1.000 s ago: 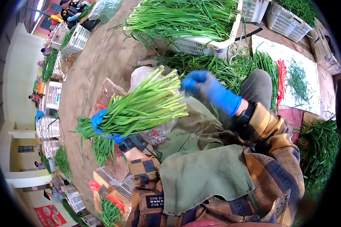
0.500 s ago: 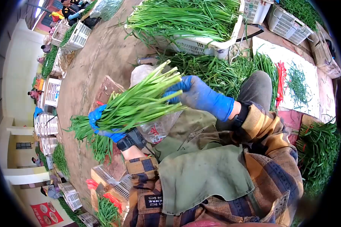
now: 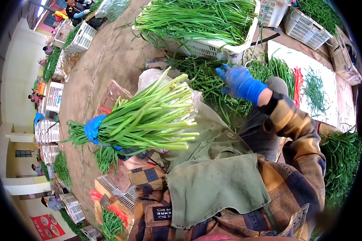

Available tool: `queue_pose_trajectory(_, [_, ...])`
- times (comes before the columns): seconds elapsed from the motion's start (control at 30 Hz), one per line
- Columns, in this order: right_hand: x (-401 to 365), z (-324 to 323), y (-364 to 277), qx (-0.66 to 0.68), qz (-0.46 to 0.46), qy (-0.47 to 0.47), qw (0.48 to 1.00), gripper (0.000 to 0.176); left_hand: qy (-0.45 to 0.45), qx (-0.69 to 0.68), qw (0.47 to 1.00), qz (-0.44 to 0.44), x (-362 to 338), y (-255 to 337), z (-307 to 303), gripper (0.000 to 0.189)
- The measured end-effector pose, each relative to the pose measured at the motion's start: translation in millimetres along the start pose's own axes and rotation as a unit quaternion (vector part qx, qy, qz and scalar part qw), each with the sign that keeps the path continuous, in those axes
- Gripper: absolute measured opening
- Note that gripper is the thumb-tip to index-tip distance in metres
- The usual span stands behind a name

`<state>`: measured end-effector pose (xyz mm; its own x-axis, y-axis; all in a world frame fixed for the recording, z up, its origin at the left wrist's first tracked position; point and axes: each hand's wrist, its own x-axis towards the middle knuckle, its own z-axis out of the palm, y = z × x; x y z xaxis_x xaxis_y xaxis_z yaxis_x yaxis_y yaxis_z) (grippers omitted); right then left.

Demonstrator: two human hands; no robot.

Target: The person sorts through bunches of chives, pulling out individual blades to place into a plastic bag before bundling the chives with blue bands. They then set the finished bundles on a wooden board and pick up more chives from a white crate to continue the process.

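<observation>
My left hand [image 3: 93, 129], in a blue glove, is wrapped round a thick bunch of green stalks [image 3: 149, 116]. The pale cut ends fan out to the right, and the leafy tips hang past the hand on the left. My right hand [image 3: 241, 84], also gloved in blue, is raised over loose green stalks [image 3: 205, 76] on the ground, apart from the bunch. Its fingers point up and left, slightly spread, with nothing visible between them.
A white crate [image 3: 225, 49] heaped with stalks stands ahead. Red ties [image 3: 297, 86] lie on a white board [image 3: 330, 90] at the right. A tied pile [image 3: 340, 160] sits at far right. Other people and crates [image 3: 47, 130] line the left.
My right hand has let go of the stalk ends and moved up and right. The bunch in my left hand has fanned wider, and that hand has shifted slightly left.
</observation>
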<state>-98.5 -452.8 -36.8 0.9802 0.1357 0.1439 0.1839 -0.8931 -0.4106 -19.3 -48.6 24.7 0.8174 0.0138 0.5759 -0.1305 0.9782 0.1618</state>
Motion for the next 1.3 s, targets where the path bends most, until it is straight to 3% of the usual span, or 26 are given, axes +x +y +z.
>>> queue_pose_trajectory(0.13, [5.7,-44.1,-41.4,-0.066,0.072,-0.068,0.993,0.041,0.004,0.047,0.999,0.025,4.2,5.7,1.0,0.019])
queue_pose_trajectory(0.17, [3.0,-44.3,-45.5,0.156,0.082,-0.083,0.981,0.041,0.004,0.053,0.998,0.028,6.8,4.6,1.7,0.019])
queue_pose_trajectory(0.2, [-1.5,-45.2,-47.8,0.368,0.090,-0.091,0.921,0.041,0.004,0.054,0.998,0.032,8.6,2.3,1.5,0.019])
queue_pose_trajectory(0.23, [-6.0,-47.2,-51.1,0.561,0.092,-0.093,0.817,0.041,0.002,0.053,0.998,0.041,11.2,2.6,0.4,0.019])
queue_pose_trajectory(0.3, [-9.1,-42.4,-69.1,0.623,0.069,-0.160,0.763,0.031,-0.002,0.022,0.997,0.075,18.8,5.9,-5.8,0.020])
queue_pose_trajectory(0.37, [-10.7,-24.9,-91.1,0.620,0.023,-0.081,0.780,0.025,-0.014,-0.039,0.993,0.107,25.9,4.2,-8.3,0.020])
queue_pose_trajectory(0.4, [-5.3,-20.8,-97.9,0.654,0.023,-0.083,0.752,0.024,-0.029,-0.065,0.993,0.091,25.0,1.5,-6.3,0.020])
queue_pose_trajectory(0.47, [2.4,-15.0,-107.0,0.717,0.021,-0.088,0.692,0.025,-0.082,-0.058,0.995,-0.029,21.4,-17.4,18.3,0.021])
queue_pose_trajectory(0.5, [3.7,-12.5,-107.5,0.705,0.043,-0.095,0.702,0.024,-0.108,-0.050,0.989,-0.088,19.6,-26.7,30.6,0.021])
queue_pose_trajectory(0.57, [8.7,-5.3,-107.8,0.677,0.084,-0.114,0.722,0.023,-0.081,-0.014,0.992,-0.096,15.8,-31.7,40.3,0.021])
queue_pose_trajectory(0.6, [8.0,7.1,-110.2,0.728,0.049,-0.048,0.682,0.019,-0.102,-0.011,0.991,-0.085,17.9,-31.5,39.4,0.021])
queue_pose_trajectory(0.7, [13.1,29.7,-98.2,0.778,0.013,-0.025,0.627,0.016,-0.080,-0.020,0.993,-0.090,10.4,-30.4,39.9,0.021])
queue_pose_trajectory(0.73, [8.5,18.6,-108.4,0.801,0.071,0.029,0.594,0.013,-0.074,0.014,0.995,-0.069,10.1,-21.7,27.5,0.019])
queue_pose_trajectory(0.77, [10.1,17.3,-97.2,0.764,0.133,0.031,0.631,0.012,-0.069,0.004,0.996,-0.060,9.9,-19.9,28.5,0.019])
queue_pose_trajectory(0.83, [8.6,14.9,-60.2,0.664,0.172,0.030,0.727,0.013,-0.062,-0.019,0.997,-0.042,9.7,-18.3,28.5,0.021])
queue_pose_trajectory(0.9, [0.2,16.5,-20.2,0.458,0.172,-0.010,0.872,0.012,-0.083,-0.010,0.995,-0.045,12.9,-3.6,18.4,0.021])
queue_pose_trajectory(0.93, [-6.5,18.5,-6.5,0.237,0.095,0.009,0.967,0.012,-0.090,-0.002,0.995,-0.045,15.0,-3.7,23.0,0.021])
queue_pose_trajectory(0.97, [-13.8,20.0,6.1,-0.001,0.012,0.028,1.000,0.012,-0.096,0.004,0.994,-0.045,16.6,-4.9,27.4,0.020])
queue_pose_trajectory(1.0, [-16.5,16.7,10.1,-0.239,-0.072,0.044,0.967,0.012,-0.071,0.003,0.997,-0.036,18.9,-4.8,31.9,0.021])
queue_pose_trajectory(1.1, [-14.9,-5.7,0.4,-0.224,-0.014,-0.087,0.971,0.010,-0.035,0.099,0.994,-0.038,34.1,-6.9,47.8,0.021])
queue_pose_trajectory(1.17, [-15.1,-32.5,-25.9,-0.051,0.038,-0.040,0.997,0.017,-0.027,0.145,0.989,-0.009,44.7,-13.4,56.5,0.018])
queue_pose_trajectory(1.23, [-15.9,-50.7,-44.1,0.173,0.065,-0.027,0.982,0.027,-0.024,0.201,0.979,0.001,64.1,-17.9,66.3,0.016])
queue_pose_trajectory(1.27, [-15.4,-53.0,-54.0,0.376,0.056,-0.085,0.921,0.035,-0.037,0.201,0.978,-0.031,76.0,-21.7,75.2,0.013])
queue_pose_trajectory(1.3, [-14.4,-56.8,-64.8,0.559,0.041,-0.139,0.816,0.043,-0.026,0.249,0.968,-0.024,84.0,-29.7,84.9,0.012])
